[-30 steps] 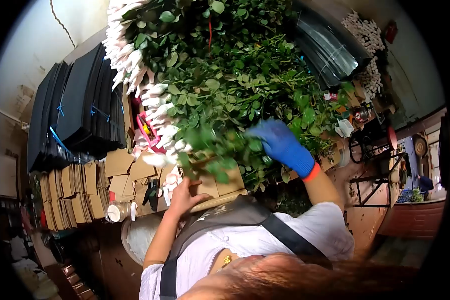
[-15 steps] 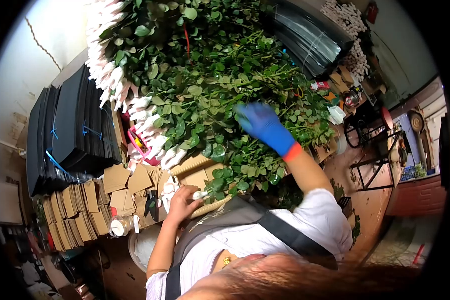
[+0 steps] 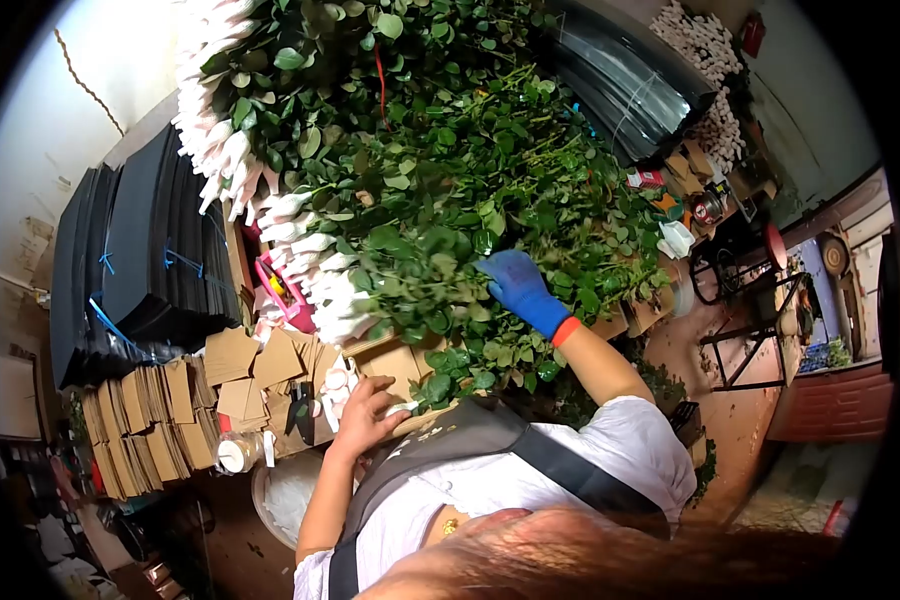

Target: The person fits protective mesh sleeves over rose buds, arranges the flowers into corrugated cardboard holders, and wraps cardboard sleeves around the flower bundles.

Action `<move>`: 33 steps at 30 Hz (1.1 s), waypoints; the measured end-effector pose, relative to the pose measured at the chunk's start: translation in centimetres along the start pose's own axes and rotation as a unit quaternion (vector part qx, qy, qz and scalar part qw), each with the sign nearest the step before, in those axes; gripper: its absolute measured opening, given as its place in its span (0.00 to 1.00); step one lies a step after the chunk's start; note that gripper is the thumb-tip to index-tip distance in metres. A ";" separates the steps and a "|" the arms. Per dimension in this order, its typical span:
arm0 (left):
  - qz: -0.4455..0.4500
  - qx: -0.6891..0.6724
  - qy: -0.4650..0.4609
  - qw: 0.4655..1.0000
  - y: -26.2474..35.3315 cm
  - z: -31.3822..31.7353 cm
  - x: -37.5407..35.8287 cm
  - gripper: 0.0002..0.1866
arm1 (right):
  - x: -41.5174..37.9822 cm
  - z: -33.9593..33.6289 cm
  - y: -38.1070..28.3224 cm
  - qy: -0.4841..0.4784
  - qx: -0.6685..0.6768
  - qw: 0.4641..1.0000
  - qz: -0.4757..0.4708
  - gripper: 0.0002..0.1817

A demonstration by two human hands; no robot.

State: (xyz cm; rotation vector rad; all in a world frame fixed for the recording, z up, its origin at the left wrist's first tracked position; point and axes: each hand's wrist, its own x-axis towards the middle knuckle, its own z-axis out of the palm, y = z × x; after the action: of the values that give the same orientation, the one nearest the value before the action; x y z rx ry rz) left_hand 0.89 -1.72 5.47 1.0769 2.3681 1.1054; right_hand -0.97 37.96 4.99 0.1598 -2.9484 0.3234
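Observation:
My left hand (image 3: 365, 415), bare, is at the near edge of a cardboard piece (image 3: 395, 362). Its bent fingers close about a white-sleeved rose head (image 3: 402, 408), partly hidden under them. Leaves (image 3: 455, 375) of that rose spread to the right. My right hand (image 3: 520, 285), in a blue knitted glove with an orange cuff, is closed among leafy rose stems (image 3: 425, 265); its fingertips are partly covered by foliage. Many rose heads in white sleeves (image 3: 320, 275) line the left side of the pile.
Black sheets (image 3: 155, 245) tied with blue string stand at left. Brown cardboard pieces (image 3: 155, 420), a dark-handled cutting tool (image 3: 300, 412) and a jar (image 3: 238, 453) lie nearer. Clear plastic-wrapped dark sheets (image 3: 625, 80) sit at back right; a metal-framed stand (image 3: 760, 325) is farther right.
My gloved right hand has come nearer to my body, and the leafy stems beside it have shifted. White-sleeved heads moved slightly near the cardboard. My left hand stays nearly in place.

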 end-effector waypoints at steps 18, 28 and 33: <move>-0.002 0.007 -0.011 1.000 0.2 -0.4 -0.1 0.14 | 5.6 -8.7 0.5 -0.103 -0.002 0.991 0.087 0.15; -0.014 -0.002 -0.020 1.000 -0.2 -0.3 -0.4 0.12 | 11.5 -5.2 10.0 0.004 -0.140 0.990 -0.019 0.17; -0.016 -0.024 -0.014 0.999 -0.5 0.0 -0.4 0.13 | 9.3 -14.2 4.8 0.303 -0.162 0.937 -0.064 0.20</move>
State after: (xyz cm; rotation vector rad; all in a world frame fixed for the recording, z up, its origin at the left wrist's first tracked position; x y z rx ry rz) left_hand 0.90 -2.18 5.09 1.0266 2.3178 1.1233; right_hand -8.41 45.00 19.38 0.1684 -2.3189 -0.1214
